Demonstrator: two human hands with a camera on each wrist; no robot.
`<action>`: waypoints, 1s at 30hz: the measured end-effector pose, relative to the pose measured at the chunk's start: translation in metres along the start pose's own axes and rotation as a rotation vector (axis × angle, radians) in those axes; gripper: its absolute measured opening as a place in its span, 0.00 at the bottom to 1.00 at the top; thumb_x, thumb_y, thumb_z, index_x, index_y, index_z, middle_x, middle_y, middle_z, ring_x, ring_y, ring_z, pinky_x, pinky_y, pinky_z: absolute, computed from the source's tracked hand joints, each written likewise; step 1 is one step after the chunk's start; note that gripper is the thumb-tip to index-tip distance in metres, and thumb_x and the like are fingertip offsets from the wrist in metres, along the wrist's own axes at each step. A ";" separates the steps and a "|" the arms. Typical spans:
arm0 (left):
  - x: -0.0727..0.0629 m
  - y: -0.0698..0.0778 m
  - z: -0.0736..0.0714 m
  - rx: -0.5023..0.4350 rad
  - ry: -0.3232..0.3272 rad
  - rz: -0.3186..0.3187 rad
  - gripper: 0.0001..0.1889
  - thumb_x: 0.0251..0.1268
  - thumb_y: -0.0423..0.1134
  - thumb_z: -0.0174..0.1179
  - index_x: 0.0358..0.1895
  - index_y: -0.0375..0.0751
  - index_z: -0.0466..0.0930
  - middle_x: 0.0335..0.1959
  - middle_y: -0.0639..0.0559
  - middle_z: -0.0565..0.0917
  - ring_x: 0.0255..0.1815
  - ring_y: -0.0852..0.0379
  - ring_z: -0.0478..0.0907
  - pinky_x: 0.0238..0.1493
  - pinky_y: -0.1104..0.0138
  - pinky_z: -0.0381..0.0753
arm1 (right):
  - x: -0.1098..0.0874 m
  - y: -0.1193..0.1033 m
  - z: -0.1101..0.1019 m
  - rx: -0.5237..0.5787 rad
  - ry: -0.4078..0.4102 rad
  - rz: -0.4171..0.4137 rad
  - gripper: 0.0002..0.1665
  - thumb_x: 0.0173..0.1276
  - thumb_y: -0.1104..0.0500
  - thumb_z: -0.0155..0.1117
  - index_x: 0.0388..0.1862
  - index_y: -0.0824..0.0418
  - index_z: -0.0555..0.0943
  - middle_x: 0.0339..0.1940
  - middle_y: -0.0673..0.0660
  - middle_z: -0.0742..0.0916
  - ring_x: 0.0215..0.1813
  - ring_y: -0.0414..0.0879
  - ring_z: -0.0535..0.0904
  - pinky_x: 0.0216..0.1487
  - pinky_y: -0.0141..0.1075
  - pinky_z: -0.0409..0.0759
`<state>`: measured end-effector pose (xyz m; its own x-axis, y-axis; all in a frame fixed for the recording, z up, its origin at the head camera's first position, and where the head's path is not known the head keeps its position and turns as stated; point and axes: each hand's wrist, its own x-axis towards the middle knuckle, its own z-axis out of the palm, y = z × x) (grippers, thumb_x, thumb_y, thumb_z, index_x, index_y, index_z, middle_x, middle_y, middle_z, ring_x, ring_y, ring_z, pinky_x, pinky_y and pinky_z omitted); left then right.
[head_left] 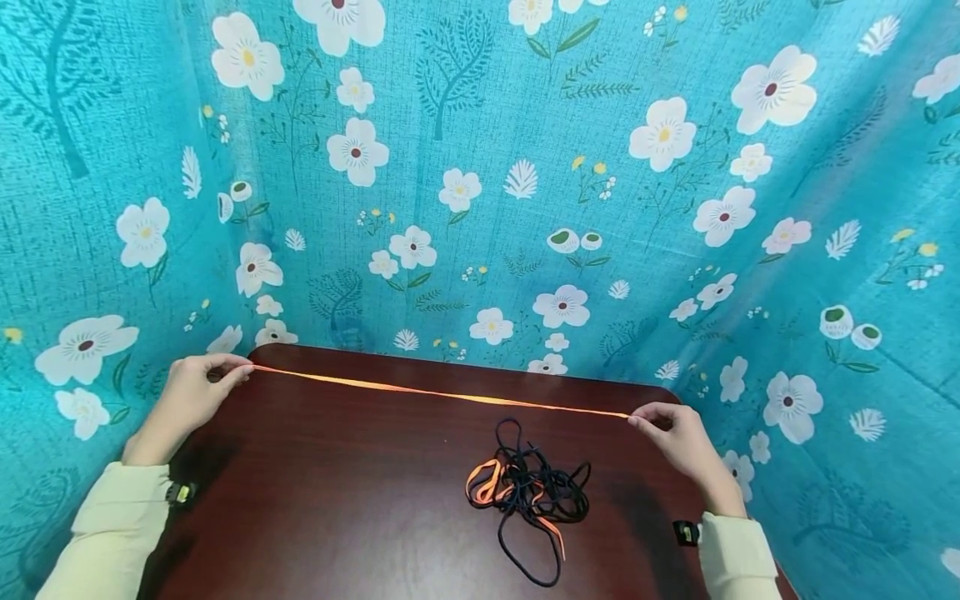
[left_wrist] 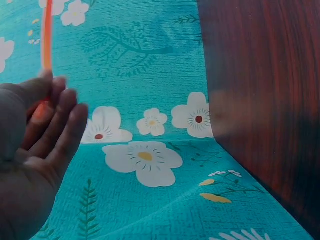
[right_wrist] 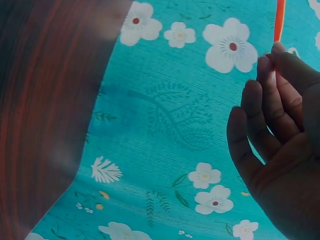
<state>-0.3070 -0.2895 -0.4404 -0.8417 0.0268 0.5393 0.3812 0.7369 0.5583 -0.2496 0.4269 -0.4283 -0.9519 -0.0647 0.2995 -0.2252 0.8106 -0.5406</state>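
An orange shoelace (head_left: 450, 395) is stretched nearly straight above the far part of the table, slightly twisted along its length. My left hand (head_left: 197, 392) pinches its left end between thumb and forefinger. At the other end, my right hand (head_left: 675, 437) pinches it the same way. In the left wrist view the lace (left_wrist: 47, 40) runs up from the fingertips of the left hand (left_wrist: 45, 125). The right wrist view shows the lace (right_wrist: 279, 22) rising from the thumb and forefinger of the right hand (right_wrist: 275, 105), its other fingers loosely bent.
A tangled pile of black laces (head_left: 551, 492) lies on the dark brown table (head_left: 337, 500), right of centre. Orange lace (head_left: 483, 483) is mixed into it. Teal flowered cloth (head_left: 480, 208) hangs round the table's back and sides.
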 end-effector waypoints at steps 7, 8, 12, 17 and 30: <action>0.013 -0.009 0.018 -0.026 -0.148 0.049 0.11 0.66 0.19 0.61 0.50 0.23 0.84 0.40 0.28 0.87 0.35 0.38 0.85 0.26 0.76 0.73 | 0.015 0.018 0.005 0.006 -0.026 -0.006 0.09 0.75 0.55 0.64 0.44 0.59 0.87 0.37 0.55 0.89 0.32 0.45 0.79 0.29 0.34 0.78; 0.014 -0.011 0.021 -0.033 -0.164 0.043 0.12 0.66 0.19 0.61 0.50 0.22 0.83 0.40 0.28 0.87 0.34 0.40 0.84 0.25 0.73 0.74 | 0.017 0.021 0.006 0.005 -0.033 0.004 0.09 0.75 0.55 0.64 0.44 0.58 0.87 0.37 0.55 0.89 0.32 0.45 0.79 0.30 0.34 0.79; 0.016 -0.018 0.032 -0.033 -0.217 -0.009 0.12 0.67 0.24 0.63 0.51 0.22 0.83 0.40 0.29 0.87 0.31 0.47 0.83 0.25 0.71 0.76 | 0.023 0.031 0.013 -0.010 -0.067 0.056 0.11 0.75 0.52 0.65 0.43 0.58 0.87 0.36 0.54 0.88 0.32 0.45 0.79 0.30 0.35 0.78; 0.022 -0.031 0.048 0.012 -0.272 -0.021 0.07 0.66 0.27 0.65 0.44 0.26 0.86 0.36 0.35 0.87 0.30 0.50 0.78 0.27 0.66 0.76 | 0.034 0.044 0.019 -0.035 -0.101 0.075 0.10 0.73 0.53 0.67 0.39 0.59 0.86 0.30 0.53 0.86 0.30 0.48 0.75 0.27 0.36 0.74; 0.039 -0.053 0.092 0.038 -0.386 -0.085 0.03 0.68 0.26 0.62 0.37 0.28 0.84 0.32 0.39 0.85 0.29 0.50 0.76 0.32 0.59 0.79 | 0.069 0.075 0.035 -0.026 -0.168 0.079 0.08 0.75 0.57 0.64 0.38 0.61 0.85 0.32 0.54 0.85 0.30 0.45 0.75 0.30 0.37 0.75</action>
<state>-0.3951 -0.2649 -0.5071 -0.9543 0.2113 0.2114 0.2957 0.7716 0.5632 -0.3389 0.4633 -0.4756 -0.9882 -0.0947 0.1204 -0.1450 0.8318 -0.5358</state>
